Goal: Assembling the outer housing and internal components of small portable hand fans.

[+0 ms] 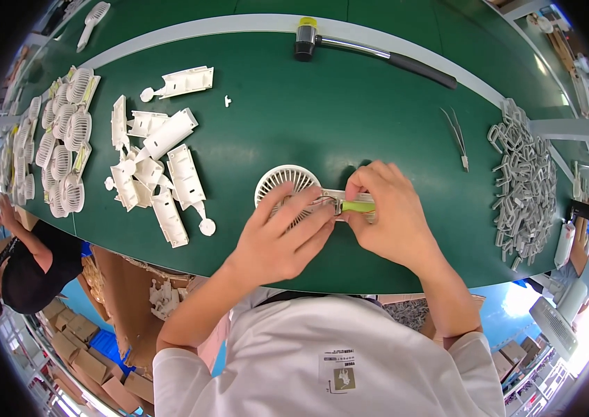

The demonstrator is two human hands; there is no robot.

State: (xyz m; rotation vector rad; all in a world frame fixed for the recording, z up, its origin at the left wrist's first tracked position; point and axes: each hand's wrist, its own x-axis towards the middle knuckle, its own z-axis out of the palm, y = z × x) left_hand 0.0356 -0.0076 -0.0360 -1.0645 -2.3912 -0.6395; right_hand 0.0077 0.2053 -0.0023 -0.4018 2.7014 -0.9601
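Observation:
A white handheld fan (285, 178) lies on the green table in front of me, its round slatted head to the left and its opened handle to the right. Thin wires and a light green battery (358, 207) show inside the handle. My left hand (282, 240) rests over the fan head, its fingers bent onto the grille and the wired neck. With thumb and fingers, my right hand (393, 215) grips the handle around the battery. The tips of some fingers on both hands are hidden.
White handle shells (184, 174) are heaped to the left, beyond them rows of fan heads (72, 132). A mallet (378, 52) lies at the far edge, tweezers (458, 139) at the right. Grey loop-shaped parts (527, 187) pile up at the far right. Other people work at both sides.

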